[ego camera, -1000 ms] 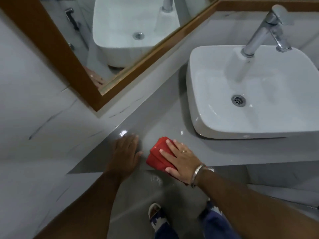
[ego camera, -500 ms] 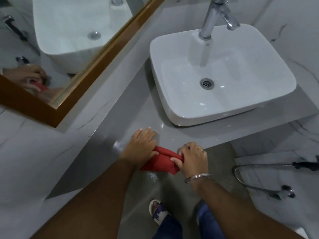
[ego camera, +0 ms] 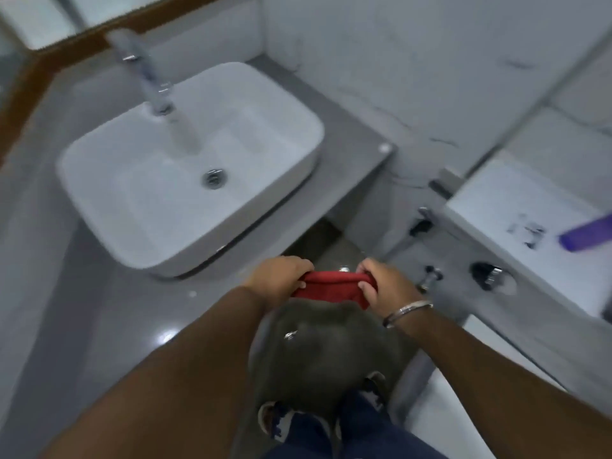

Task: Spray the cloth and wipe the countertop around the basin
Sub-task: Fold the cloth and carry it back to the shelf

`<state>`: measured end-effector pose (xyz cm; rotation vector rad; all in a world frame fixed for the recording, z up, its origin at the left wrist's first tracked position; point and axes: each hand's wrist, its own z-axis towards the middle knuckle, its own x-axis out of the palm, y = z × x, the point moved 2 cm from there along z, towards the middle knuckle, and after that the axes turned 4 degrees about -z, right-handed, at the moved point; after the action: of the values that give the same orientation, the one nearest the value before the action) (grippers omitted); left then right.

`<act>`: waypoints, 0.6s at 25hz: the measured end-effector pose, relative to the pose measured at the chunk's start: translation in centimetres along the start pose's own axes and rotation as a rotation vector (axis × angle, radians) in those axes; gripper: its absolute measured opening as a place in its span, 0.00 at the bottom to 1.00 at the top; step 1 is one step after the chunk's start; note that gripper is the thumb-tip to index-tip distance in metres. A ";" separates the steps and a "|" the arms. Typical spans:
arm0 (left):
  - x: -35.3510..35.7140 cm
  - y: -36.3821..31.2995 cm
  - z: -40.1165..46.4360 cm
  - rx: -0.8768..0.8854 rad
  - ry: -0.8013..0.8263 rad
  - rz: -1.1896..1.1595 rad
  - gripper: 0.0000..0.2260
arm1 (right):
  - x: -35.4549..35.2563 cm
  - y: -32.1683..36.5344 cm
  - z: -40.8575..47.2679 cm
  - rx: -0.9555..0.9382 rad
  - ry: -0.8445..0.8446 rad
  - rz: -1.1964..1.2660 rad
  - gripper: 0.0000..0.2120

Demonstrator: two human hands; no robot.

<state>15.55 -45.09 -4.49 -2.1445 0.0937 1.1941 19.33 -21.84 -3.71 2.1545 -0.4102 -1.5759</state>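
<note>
A red cloth (ego camera: 331, 288) is stretched between my two hands, off the front edge of the grey countertop (ego camera: 109, 313) and over the floor. My left hand (ego camera: 281, 276) grips its left end and my right hand (ego camera: 384, 286), with a metal bangle at the wrist, grips its right end. The white rectangular basin (ego camera: 185, 180) sits on the countertop up and left of the hands, with a chrome tap (ego camera: 149, 74) behind it. The view is blurred by motion.
A wood-framed mirror (ego camera: 59, 38) hangs at the top left. To the right, a white ledge (ego camera: 516, 207) holds a purple bottle (ego camera: 589, 231) lying on its side; chrome wall fittings (ego camera: 486, 276) sit below it. My feet (ego camera: 281, 419) stand on the grey floor.
The view swung right, so the basin now lies at the left. Both hands lifted the cloth off the countertop edge and now hold it stretched between them over the floor.
</note>
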 end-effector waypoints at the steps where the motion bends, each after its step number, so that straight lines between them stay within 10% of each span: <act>1: -0.3 -2.9 2.7 0.055 -0.010 0.005 0.09 | -2.6 -2.7 -1.3 0.052 -0.064 0.021 0.08; 9: -2.4 -24.1 21.9 0.304 -0.098 -0.101 0.13 | -18.5 -22.2 -8.2 0.469 -0.669 0.249 0.11; 15: -3.3 -27.6 34.0 0.230 -0.084 -0.081 0.10 | -20.6 -29.9 -2.1 0.739 -0.662 0.403 0.13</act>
<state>-1.06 -4.71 0.30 -1.8799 0.1008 1.1653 14.42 14.12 -1.44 1.7166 -1.7429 -2.0449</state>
